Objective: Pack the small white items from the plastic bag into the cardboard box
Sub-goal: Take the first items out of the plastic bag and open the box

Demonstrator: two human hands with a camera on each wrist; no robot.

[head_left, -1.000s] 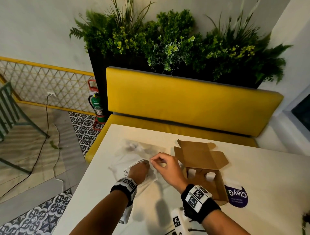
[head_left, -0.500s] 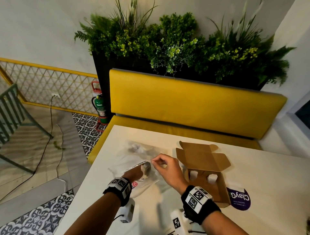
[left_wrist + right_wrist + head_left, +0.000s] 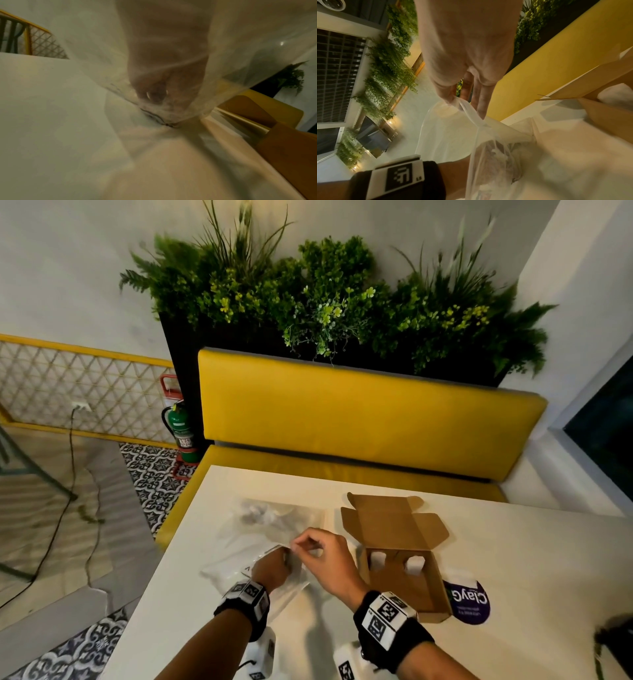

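A clear plastic bag lies on the white table, with small white items bunched at its far end. My left hand is inside the bag with curled fingers. The film blurs it, so whether it holds an item is unclear. My right hand pinches the bag's rim and lifts it open. Right of the hands sits the open cardboard box, with two white items in slots at its far side.
A purple round sticker lies just right of the box. A yellow bench runs behind the table, with plants above it. The table's left edge drops to a tiled floor. Something dark shows at the right edge.
My left hand has drawn back a little toward me inside the bag. My right hand keeps its pinch on the rim at about the same spot.
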